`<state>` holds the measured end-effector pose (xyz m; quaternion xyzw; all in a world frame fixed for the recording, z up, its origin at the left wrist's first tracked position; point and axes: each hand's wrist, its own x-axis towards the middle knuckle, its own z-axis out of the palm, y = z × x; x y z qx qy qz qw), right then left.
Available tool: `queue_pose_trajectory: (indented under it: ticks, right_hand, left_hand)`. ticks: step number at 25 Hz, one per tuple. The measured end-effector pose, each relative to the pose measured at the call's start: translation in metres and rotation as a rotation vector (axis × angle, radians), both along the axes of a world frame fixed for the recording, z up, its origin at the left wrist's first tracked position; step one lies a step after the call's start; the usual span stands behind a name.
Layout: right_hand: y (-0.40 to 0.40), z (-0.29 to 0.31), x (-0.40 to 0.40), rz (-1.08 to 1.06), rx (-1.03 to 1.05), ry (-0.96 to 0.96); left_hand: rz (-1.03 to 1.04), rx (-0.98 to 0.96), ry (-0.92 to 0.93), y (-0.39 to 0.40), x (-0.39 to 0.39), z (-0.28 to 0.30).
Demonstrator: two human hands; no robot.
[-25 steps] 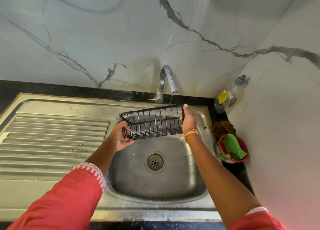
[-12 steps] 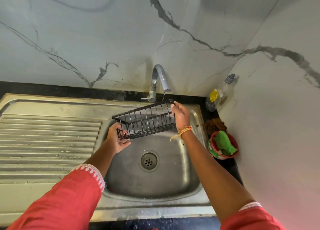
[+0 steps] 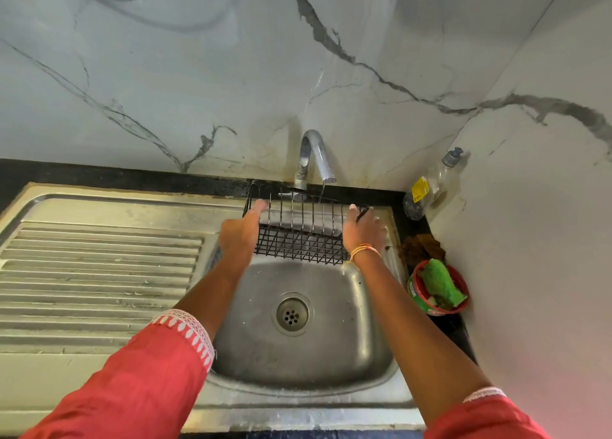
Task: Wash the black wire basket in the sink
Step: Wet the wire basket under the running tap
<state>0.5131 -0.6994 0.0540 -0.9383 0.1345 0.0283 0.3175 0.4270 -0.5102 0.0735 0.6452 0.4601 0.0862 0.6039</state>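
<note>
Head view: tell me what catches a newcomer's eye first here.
The black wire basket stands out, held at both ends by the left hand and right hand over the stainless steel sink, under the curved chrome tap. At right, a red tub with a green scrubber draws the eye.

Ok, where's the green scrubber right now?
In the head view the green scrubber sits in a red tub on the counter right of the sink, near the corner, below the clear soap bottle.
</note>
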Motion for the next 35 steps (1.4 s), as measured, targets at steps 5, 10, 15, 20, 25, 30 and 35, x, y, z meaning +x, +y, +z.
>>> queue_pose_trajectory:
  ticks: [5, 10, 15, 20, 25, 30, 35]
  right_hand:
    - [0.022, 0.013, -0.007, 0.148, -0.24, -0.086]
    - [0.069, 0.014, -0.047, 0.691, -0.273, -0.253]
    - [0.025, 0.0, -0.033, 0.757, -0.258, -0.418]
    - [-0.022, -0.015, -0.012, 0.08, 0.171, -0.126]
    - [-0.023, 0.004, -0.013, 0.087, 0.787, -0.013]
    - [-0.009, 0.028, 0.004, 0.221, 0.679, -0.124]
    - [0.002, 0.02, -0.005, 0.068, 0.635, -0.183]
  left_hand:
    - [-0.076, -0.013, 0.02, -0.004, -0.002, -0.005]
    - [-0.169, -0.018, 0.025, -0.016, 0.006, -0.018]
    - [-0.177, -0.201, -0.064, 0.006, -0.003, -0.019]
    - [-0.177, -0.369, -0.192, 0.031, -0.009, -0.029]
    - [-0.107, -0.641, -0.199, 0.03, -0.019, -0.041]
    - [0.014, -0.846, -0.03, 0.009, -0.03, -0.063]
    - [0.085, -0.856, 0.206, 0.006, -0.027, -0.065]
